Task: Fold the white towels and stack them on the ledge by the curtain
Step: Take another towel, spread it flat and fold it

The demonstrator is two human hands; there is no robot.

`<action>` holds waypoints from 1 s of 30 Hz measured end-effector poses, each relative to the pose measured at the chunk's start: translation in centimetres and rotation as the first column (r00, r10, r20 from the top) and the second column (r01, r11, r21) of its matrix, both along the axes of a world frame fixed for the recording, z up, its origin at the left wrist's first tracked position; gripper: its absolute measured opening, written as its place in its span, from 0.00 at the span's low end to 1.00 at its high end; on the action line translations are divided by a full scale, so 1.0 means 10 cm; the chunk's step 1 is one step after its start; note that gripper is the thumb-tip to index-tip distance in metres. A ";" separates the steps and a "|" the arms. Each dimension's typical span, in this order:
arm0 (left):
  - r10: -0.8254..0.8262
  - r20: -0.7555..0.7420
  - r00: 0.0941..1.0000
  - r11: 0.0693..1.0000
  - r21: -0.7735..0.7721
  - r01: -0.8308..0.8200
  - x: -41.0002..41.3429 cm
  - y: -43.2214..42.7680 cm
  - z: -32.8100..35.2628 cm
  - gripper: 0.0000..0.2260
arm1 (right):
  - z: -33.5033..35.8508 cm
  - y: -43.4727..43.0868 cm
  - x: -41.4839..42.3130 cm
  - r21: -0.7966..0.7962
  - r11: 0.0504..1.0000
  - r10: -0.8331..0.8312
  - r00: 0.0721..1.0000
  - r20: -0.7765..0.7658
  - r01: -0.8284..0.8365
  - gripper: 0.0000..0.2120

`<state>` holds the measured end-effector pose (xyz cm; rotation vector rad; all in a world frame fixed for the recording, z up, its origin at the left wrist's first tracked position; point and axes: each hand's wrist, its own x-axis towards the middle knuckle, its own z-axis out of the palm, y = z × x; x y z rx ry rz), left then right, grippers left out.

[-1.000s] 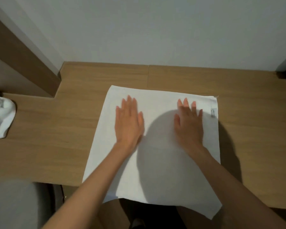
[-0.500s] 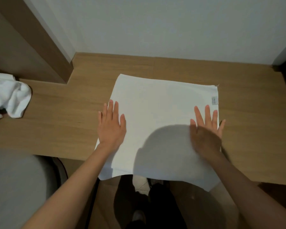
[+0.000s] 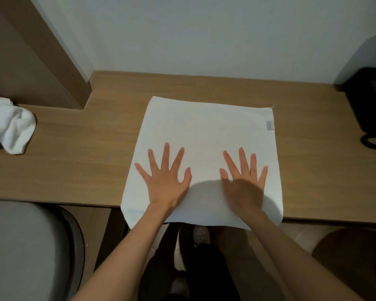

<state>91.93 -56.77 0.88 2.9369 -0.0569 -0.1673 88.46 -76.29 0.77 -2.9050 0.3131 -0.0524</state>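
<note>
Both my left hand (image 3: 165,183) and right hand (image 3: 242,187) are smoothing the towel (image 3: 204,127).
I am pressing them flat, fingers spread, on its near half on the desk (image 3: 74,159); sweeping outward evenly should clear creases.

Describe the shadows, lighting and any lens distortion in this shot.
Head view: a rounded shadow covers the near part of the flat white square towel and darkens the right hand. The left hand stays lit. The light is dim, with no glare. The wall edges at both sides splay outward towards the top, as expected from a wide-angle lens.
</note>
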 end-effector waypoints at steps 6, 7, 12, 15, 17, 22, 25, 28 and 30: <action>0.028 -0.019 0.999 0.998 0.064 -0.027 0.29 -0.05 -0.02 0.28 | -0.04 -0.15 0.42 -0.045 0.999 0.004 0.998 -0.055 -0.006 0.28; 0.031 -0.023 0.999 0.997 0.068 -0.029 0.36 -0.07 -0.02 0.28 | -0.03 -0.18 0.50 -0.045 0.999 0.002 0.998 -0.066 -0.005 0.28; 0.064 -0.030 0.997 0.995 0.074 -0.062 0.73 -0.18 -0.03 0.30 | -0.01 -0.32 0.94 -0.032 0.999 0.019 0.996 -0.085 -0.022 0.27; 0.084 -0.030 0.996 0.993 0.081 -0.081 0.93 -0.23 -0.03 0.30 | 0.00 -0.38 1.18 -0.027 0.999 0.043 0.994 -0.103 -0.046 0.29; 0.087 -0.046 0.995 0.993 0.080 -0.083 1.01 -0.25 -0.01 0.30 | 0.02 -0.41 1.28 -0.039 0.997 0.057 0.993 -0.104 -0.061 0.31; 0.070 -0.031 0.997 0.996 0.053 -0.068 0.99 -0.17 0.04 0.28 | 0.05 -0.49 1.30 -0.020 0.993 0.119 0.991 -0.062 -0.120 0.29; 0.091 0.021 0.996 0.996 -0.010 -0.091 0.87 0.03 0.06 0.27 | 0.07 -0.54 1.16 -0.015 0.997 0.071 0.997 0.004 -0.071 0.26; 0.115 0.010 0.993 0.993 -0.028 -0.115 0.73 0.14 0.08 0.27 | 0.08 -0.44 1.00 -0.008 0.999 -0.048 0.995 -0.092 0.047 0.25; 0.126 -0.012 0.992 0.991 -0.041 -0.127 0.65 0.07 0.09 0.28 | 0.10 -0.22 0.91 0.044 0.994 -0.094 0.979 -0.182 0.104 0.24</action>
